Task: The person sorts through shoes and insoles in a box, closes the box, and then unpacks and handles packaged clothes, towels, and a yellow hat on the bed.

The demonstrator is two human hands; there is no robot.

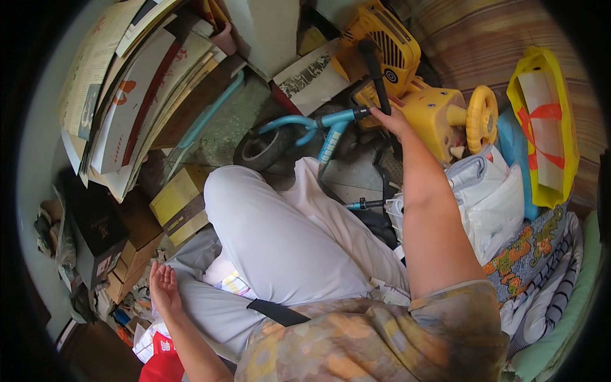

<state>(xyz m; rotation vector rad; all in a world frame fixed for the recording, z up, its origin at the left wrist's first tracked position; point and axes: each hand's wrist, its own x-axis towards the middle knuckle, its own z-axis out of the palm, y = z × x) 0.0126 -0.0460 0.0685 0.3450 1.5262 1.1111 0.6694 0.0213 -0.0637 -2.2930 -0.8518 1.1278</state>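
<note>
My right hand (392, 122) grips a black handlebar (375, 71) at the front of a small blue child's bike (331, 136). The bike leans in front of my knees, its black-tyred wheel (261, 148) on the left and part of its lower frame hidden by my leg and arm. Beside my thigh in grey trousers (286, 243), my left hand (164, 289) is raised with nothing in it, fingers slightly curled. Just past the handlebar sits a yellow ride-on toy (427, 114) with a yellow steering wheel (482, 119).
Flattened cardboard (138, 100) is stacked at the upper left. Below it stand a yellow box (181, 203) and a black box (95, 224). On my right are a white plastic bag (491, 200), a yellow bag (549, 191) and patterned fabric (525, 258). A white board (308, 76) lies ahead.
</note>
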